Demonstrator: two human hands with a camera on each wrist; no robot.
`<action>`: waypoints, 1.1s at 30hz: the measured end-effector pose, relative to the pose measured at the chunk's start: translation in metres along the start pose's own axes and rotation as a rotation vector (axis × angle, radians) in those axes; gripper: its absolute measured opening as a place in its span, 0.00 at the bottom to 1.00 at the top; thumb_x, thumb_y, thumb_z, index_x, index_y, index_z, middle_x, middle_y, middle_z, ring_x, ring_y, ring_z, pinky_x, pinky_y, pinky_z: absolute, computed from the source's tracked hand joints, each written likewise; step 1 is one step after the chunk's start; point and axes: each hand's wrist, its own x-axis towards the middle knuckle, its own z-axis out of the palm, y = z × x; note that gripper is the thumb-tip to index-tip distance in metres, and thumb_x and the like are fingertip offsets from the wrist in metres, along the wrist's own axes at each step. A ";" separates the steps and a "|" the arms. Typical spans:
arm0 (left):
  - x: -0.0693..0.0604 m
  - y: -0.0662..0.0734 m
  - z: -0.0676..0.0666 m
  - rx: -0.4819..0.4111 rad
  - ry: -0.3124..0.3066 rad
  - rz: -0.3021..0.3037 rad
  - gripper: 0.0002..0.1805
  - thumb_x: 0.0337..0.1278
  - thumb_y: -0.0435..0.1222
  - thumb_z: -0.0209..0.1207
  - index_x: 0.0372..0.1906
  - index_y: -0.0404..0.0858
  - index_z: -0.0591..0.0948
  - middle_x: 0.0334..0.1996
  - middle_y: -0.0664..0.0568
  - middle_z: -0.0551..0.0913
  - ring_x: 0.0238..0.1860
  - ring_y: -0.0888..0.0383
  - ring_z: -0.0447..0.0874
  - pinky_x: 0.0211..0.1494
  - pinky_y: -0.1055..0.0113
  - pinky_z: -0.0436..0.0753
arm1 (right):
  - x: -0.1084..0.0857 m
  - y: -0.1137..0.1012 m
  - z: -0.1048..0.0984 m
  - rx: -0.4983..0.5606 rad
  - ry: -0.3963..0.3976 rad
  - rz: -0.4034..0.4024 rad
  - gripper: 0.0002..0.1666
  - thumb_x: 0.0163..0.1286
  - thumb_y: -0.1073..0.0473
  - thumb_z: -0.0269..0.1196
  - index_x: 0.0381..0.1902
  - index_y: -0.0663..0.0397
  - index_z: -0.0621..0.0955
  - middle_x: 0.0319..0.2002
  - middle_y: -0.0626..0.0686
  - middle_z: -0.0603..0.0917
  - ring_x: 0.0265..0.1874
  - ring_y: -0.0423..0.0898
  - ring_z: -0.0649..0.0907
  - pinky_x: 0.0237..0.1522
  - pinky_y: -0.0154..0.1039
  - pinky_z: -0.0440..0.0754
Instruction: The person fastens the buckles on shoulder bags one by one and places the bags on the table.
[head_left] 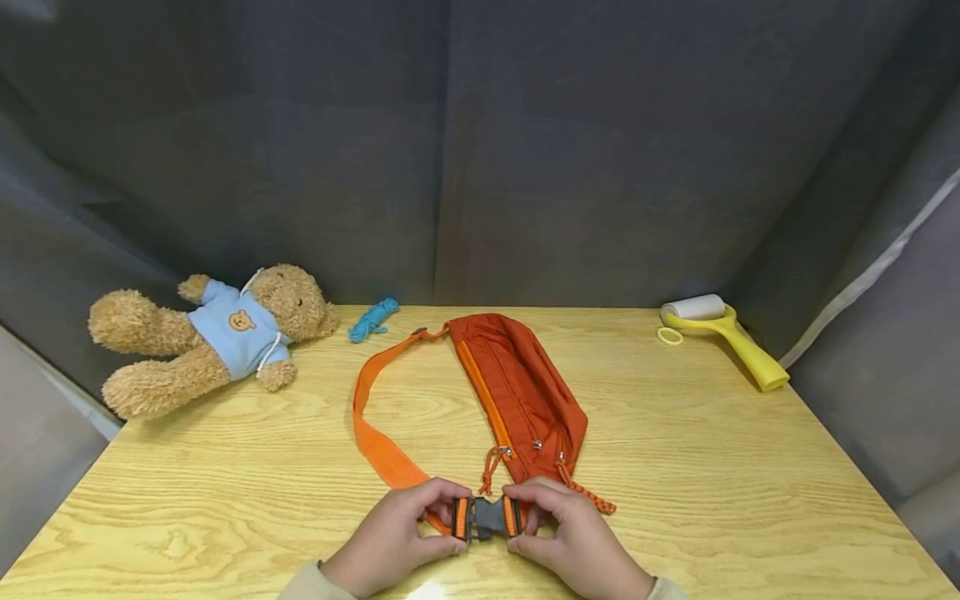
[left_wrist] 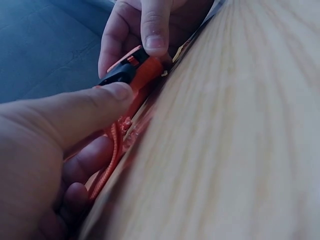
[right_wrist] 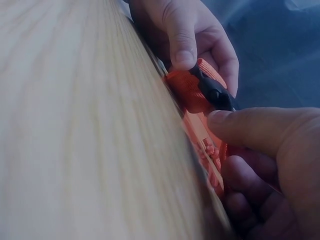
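Note:
A red-orange waist bag (head_left: 525,383) lies on the table, its orange strap (head_left: 378,437) looping out to the left. At the near end of the bag, both hands hold the black plastic buckle (head_left: 491,518) a little in front of it. My left hand (head_left: 393,533) pinches the buckle's left end between thumb and fingers, where the orange webbing threads through. The right hand (head_left: 573,529) pinches its right end the same way. In the head view the two buckle halves meet in the middle; whether they are fully latched I cannot tell. Both wrist views show thumbs pressing on the buckle (left_wrist: 120,75).
A teddy bear (head_left: 243,321) in a blue top lies at the back left, beside a bundle of blue cord (head_left: 373,320). At the back right are a yellow-handled lint roller (head_left: 738,342) and a small yellow ring (head_left: 670,329). Dark curtains (head_left: 585,150) surround the wooden table (head_left: 712,467).

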 end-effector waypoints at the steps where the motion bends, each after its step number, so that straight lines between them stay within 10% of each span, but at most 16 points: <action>1: 0.000 0.000 0.000 -0.003 0.001 0.001 0.25 0.54 0.47 0.73 0.58 0.53 0.80 0.36 0.67 0.83 0.37 0.68 0.81 0.42 0.70 0.81 | 0.000 0.000 0.000 -0.001 0.000 0.004 0.28 0.56 0.62 0.77 0.56 0.54 0.83 0.49 0.42 0.83 0.32 0.38 0.80 0.40 0.33 0.79; 33: 0.000 0.001 0.004 -0.005 0.030 0.010 0.26 0.53 0.47 0.73 0.58 0.52 0.80 0.36 0.67 0.83 0.37 0.68 0.82 0.42 0.70 0.80 | 0.000 0.000 0.003 -0.007 0.022 -0.020 0.27 0.54 0.62 0.78 0.54 0.52 0.84 0.45 0.40 0.82 0.31 0.39 0.80 0.39 0.33 0.79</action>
